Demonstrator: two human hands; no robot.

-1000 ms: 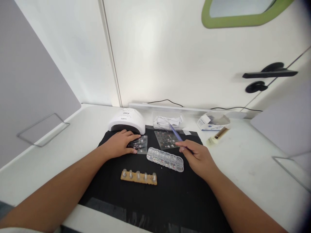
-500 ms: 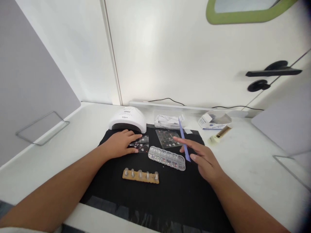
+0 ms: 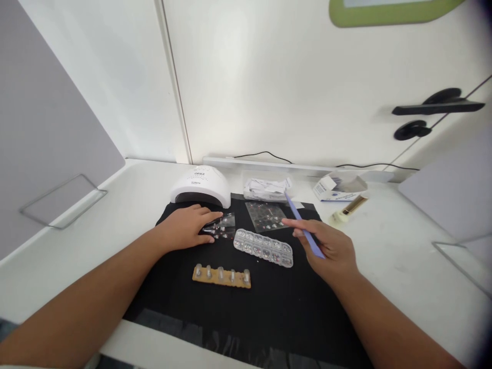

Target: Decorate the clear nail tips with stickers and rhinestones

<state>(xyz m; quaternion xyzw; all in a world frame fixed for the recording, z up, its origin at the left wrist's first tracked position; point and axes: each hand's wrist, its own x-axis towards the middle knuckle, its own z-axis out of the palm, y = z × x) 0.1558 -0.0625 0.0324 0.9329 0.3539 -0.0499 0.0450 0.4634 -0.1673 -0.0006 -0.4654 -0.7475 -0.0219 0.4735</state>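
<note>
My left hand [image 3: 185, 226] lies with fingers spread on a small clear nail sticker sheet [image 3: 226, 224], thumb and index finger apart at its surface. In my right hand [image 3: 332, 248] is a pair of purple tweezers [image 3: 305, 228], its narrow end pointing up and away. A larger sticker sheet [image 3: 265, 215] lies just left of the right fingertips. Between the hands sits a clear compartment case [image 3: 263, 248] of small rhinestones. Nearer me, a tan strip [image 3: 222, 277] carries several clear nail tips standing upright.
A white nail lamp [image 3: 200, 185] stands behind my left hand. Behind the black mat [image 3: 269, 312] is a clear box of white packets [image 3: 267, 189]. To the right are an opened carton [image 3: 340, 188] and a bottle with a gold cap [image 3: 348, 210] lying on the table.
The right fingers have closed around the purple tweezers, which now lean further right at their near end. The left hand stays on the small sheet. The view has shifted slightly.
</note>
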